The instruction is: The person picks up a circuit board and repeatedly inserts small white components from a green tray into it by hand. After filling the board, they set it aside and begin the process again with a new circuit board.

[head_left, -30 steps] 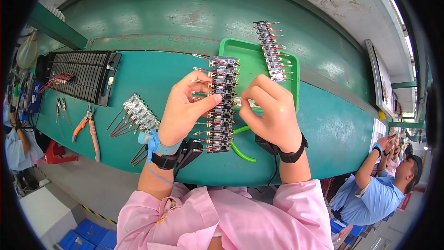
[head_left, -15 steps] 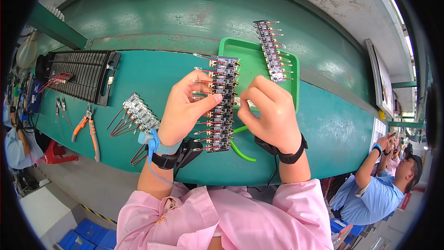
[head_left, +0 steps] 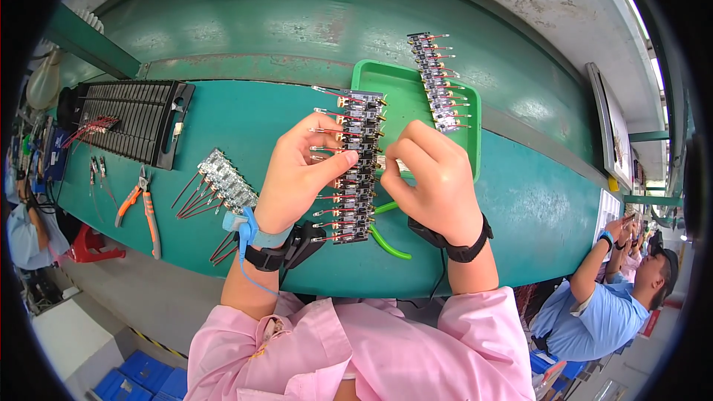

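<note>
Holding a long dark board strip (head_left: 361,197) in the left hand (head_left: 297,171), gripped near the middle, with the thumb pressed on its face and the fingers partly hidden behind its wires. Extending both beyond and nearer than the left hand, with short red-and-black leads on the left-hand side and small brass-coloured pins facing the right hand (head_left: 429,171). Curling the right hand just beside the strip, with thumb and forefinger drawn narrowly together; cannot tell whether anything small sits between them, or whether they touch the strip. Just beyond the right hand, seeing a green tray (head_left: 477,119) on the counter (head_left: 535,215), with a second board strip (head_left: 435,83) lying across its far rim. Between both wrists, finding a green-handled tool (head_left: 391,249), partly covered by the held strip. Just left of the left hand, noting a pale board piece (head_left: 227,180) with dark red wires. Farther left of that hand, seeing orange-handled pliers (head_left: 149,212), then a black slotted rack (head_left: 137,130) bearing a bundle of red wires (head_left: 98,126).
</note>
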Action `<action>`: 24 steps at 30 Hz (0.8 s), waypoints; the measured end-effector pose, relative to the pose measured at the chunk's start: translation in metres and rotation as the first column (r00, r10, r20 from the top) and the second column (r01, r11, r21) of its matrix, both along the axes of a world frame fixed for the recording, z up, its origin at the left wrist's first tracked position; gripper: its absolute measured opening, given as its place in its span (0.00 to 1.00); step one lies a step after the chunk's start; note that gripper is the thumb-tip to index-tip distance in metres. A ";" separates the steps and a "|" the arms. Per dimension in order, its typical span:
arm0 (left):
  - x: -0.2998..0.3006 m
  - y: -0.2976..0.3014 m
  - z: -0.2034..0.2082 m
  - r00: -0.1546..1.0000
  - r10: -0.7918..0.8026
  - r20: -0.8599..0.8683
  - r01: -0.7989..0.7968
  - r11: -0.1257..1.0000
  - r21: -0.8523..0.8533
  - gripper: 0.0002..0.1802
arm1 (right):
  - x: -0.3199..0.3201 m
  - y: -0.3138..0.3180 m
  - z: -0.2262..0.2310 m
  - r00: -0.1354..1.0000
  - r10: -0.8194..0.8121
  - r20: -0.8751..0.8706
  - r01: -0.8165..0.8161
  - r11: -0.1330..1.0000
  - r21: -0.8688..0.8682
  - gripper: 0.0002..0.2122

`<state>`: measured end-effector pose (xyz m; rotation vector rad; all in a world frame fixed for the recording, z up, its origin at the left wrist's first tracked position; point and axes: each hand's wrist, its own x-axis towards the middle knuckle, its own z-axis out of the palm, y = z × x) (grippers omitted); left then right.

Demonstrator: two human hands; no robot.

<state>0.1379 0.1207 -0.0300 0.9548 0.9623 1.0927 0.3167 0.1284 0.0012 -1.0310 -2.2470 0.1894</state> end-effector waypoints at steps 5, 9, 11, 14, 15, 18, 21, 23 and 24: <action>0.000 0.000 0.000 1.000 -0.014 0.027 0.014 1.000 -0.025 0.16 | 0.002 0.003 -0.002 0.999 -0.007 -0.052 0.005 0.999 -0.041 0.07; 0.000 0.001 0.001 0.998 -0.024 0.062 0.027 0.999 -0.046 0.16 | 0.001 0.005 -0.002 0.997 0.017 -0.080 -0.022 0.998 -0.061 0.07; -0.002 0.001 0.002 0.998 -0.020 0.059 0.024 0.997 -0.069 0.16 | 0.001 0.005 -0.003 0.994 0.023 -0.105 -0.031 0.997 -0.077 0.07; -0.002 0.001 0.002 0.997 -0.014 0.078 0.018 0.998 -0.060 0.16 | 0.000 0.006 -0.004 0.988 0.032 -0.154 -0.049 0.993 -0.107 0.07; -0.002 0.001 0.001 0.996 -0.011 0.088 0.016 0.998 -0.056 0.16 | 0.000 0.005 -0.004 0.988 0.019 -0.154 -0.039 0.990 -0.132 0.07; -0.002 0.001 0.004 0.996 -0.028 0.087 0.034 0.997 -0.071 0.16 | 0.000 0.005 -0.003 0.989 -0.007 -0.150 -0.021 0.983 -0.182 0.07; -0.004 0.001 0.003 0.996 -0.026 0.082 0.032 0.997 -0.066 0.16 | 0.002 0.006 -0.003 0.984 -0.054 -0.168 0.019 0.979 -0.204 0.07; -0.005 0.001 0.001 0.997 -0.011 0.074 0.014 0.999 -0.043 0.16 | 0.004 0.006 0.000 0.982 -0.060 -0.178 0.021 0.977 -0.210 0.07; -0.005 0.001 0.001 0.997 -0.010 0.075 0.013 0.999 -0.043 0.16 | 0.005 0.005 0.002 0.980 -0.067 -0.188 0.025 0.976 -0.218 0.07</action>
